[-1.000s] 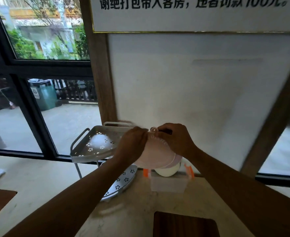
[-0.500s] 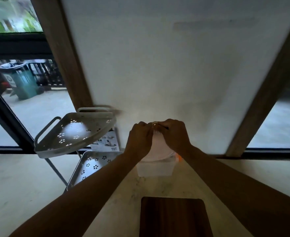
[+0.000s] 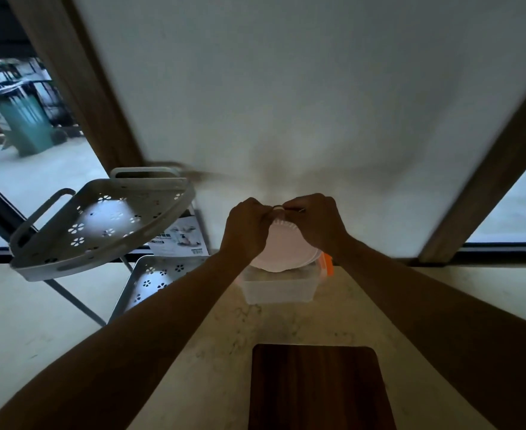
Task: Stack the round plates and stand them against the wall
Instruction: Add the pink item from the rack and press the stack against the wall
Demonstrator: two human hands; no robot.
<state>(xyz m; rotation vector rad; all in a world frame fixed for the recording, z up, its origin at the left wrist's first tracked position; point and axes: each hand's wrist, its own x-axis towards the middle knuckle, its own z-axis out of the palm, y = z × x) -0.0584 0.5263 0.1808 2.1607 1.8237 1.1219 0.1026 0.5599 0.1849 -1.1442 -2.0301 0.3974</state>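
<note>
Both hands hold the stack of plates (image 3: pixel 281 249) by its top edge, so the plates hang straight below the fingers, standing on edge with their faces toward the person and the wall (image 3: pixel 286 103) just behind them. The left hand (image 3: pixel 247 229) curls over the upper left rim and the right hand (image 3: pixel 316 225) over the upper right; the fingers of each are pressed together on the rim, pinching the stack between fingers and thumb, and the two sets of fingertips nearly meet at the top. Neither hand is nearer than the other; they share the hold evenly. A small dark ring shows between the fingertips, too small to tell what it is.

At least two rims show at the lower right of the stack, so the plates look gathered already. What remains, as I judge it, is to lean the top edge back, away from the fingers, until it rests on the wall.

Below the fingers a clear plastic box (image 3: pixel 278 288) with an orange clasp sits on the desk (image 3: pixel 224 352), and the bottom edge of the stack appears to rest on its lid. What the box holds cannot be made out. To the left of the fingers a white corner rack (image 3: pixel 100 225) has two perforated trays, and nothing shows in either.
</note>
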